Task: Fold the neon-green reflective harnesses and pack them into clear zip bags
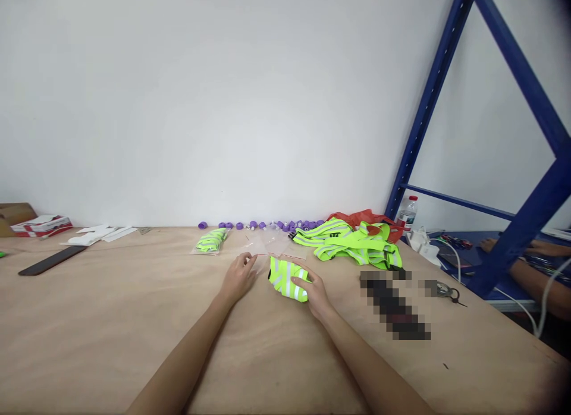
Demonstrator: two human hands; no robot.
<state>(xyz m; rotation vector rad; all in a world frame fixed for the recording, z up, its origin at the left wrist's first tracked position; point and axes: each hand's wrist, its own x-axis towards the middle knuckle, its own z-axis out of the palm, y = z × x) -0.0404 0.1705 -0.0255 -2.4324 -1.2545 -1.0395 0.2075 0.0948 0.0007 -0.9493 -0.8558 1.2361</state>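
Observation:
My right hand [317,295] grips a folded bundle of neon-yellow reflective straps [284,279] with silver stripes, just above the table. To its left, my left hand [239,278] has its fingers pinched at the near edge of a clear plastic bag [259,265]; the bag is thin and hard to make out. More flat clear bags [272,244] lie just beyond both hands. Behind my left hand is a similar yellow bundle [212,241] inside a clear bag. Loose yellow reflective straps [357,244] with black buckles are heaped to the right.
Purple caps [285,226] line the wall. A red bag [368,217], bottle [408,213] and blue metal frame [428,100] stand right, with another person's arm [537,284] beyond. A blurred dark object [395,308] lies nearer. Left are a dark strip [53,261], white papers [96,233] and boxes [42,226].

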